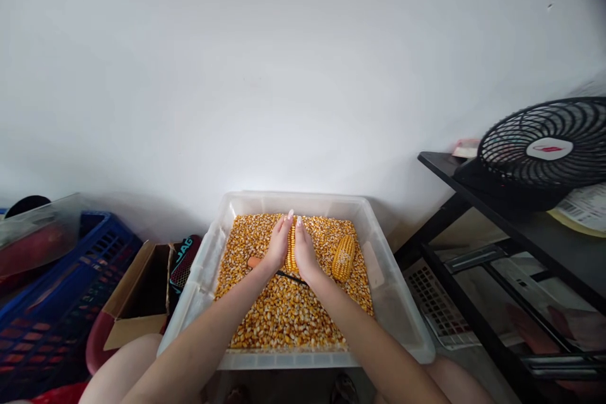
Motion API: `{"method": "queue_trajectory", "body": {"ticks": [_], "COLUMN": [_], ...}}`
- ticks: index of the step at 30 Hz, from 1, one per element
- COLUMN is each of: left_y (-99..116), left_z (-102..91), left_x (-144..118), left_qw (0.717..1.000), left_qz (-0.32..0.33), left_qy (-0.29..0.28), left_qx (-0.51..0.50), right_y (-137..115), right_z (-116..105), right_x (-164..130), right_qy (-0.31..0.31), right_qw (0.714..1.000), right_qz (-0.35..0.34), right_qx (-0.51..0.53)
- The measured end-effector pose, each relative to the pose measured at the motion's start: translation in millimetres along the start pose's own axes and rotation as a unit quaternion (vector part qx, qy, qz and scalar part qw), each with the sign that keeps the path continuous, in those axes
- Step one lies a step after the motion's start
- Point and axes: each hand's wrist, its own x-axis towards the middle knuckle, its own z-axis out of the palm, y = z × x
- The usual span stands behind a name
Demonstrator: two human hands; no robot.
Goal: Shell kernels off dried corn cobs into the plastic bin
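While blue slatted plastic crate (57, 303) and open brown cardboard box (142, 293) sat at left, left hand (278, 245) and right hand (305, 251) pressed together round yellow corn cob (291, 249), held upright over clear plastic tub (208, 278) of loose kernels (284, 315). Second yellow cob (343, 257) lay on kernels just beside right hand. Black fan (544, 148) stood on dark shelf (521, 214) far right. Risk, as judged: hard rubbing could flick kernels over tub rim, or cob could slip between palms.
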Motion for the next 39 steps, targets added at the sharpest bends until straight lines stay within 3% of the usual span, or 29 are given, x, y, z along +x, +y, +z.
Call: {"method": "queue_trajectory", "body": {"ticks": [3, 7, 9, 18, 24, 30, 34, 39], "left_y": [-0.1, 3.4, 5.8, 13.4, 13.7, 14.8, 11.3, 15.8], "left_z": [-2.3, -2.9, -1.6, 4.1, 2.3, 0.3, -2.0, -0.5], "left_x": [2.5, 3.9, 2.9, -6.3, -4.6, -1.8, -1.4, -2.2], "left_qw": [1.0, 0.994, 0.992, 0.994, 0.989, 0.984, 0.985, 0.979], "left_qz": [0.0, -0.014, -0.015, 0.006, -0.007, -0.001, -0.035, -0.117], "left_qy": [-0.027, -0.105, -0.124, -0.106, -0.145, -0.176, -0.167, -0.145], "left_qx": [-0.013, -0.023, -0.019, 0.024, -0.005, 0.03, 0.001, -0.086], "right_y": [-4.2, -10.9, -11.4, -8.6, -19.1, -24.8, -16.8, -12.2], "right_z": [-3.2, -11.2, -15.1, -18.5, -21.8, -20.2, -22.4, -21.6], "right_x": [1.7, 6.5, 8.6, 5.9, 10.1, 11.1, 12.1, 12.0], "right_qy": [-0.029, -0.097, -0.096, -0.02, -0.08, -0.1, -0.078, -0.118], "right_qw": [0.999, 0.994, 0.994, 0.996, 0.997, 0.994, 0.996, 0.992], "right_qz": [0.005, -0.017, -0.035, -0.075, -0.022, -0.036, -0.025, 0.018], "right_qx": [0.024, 0.044, 0.03, -0.045, 0.0, -0.009, -0.02, 0.037]}}
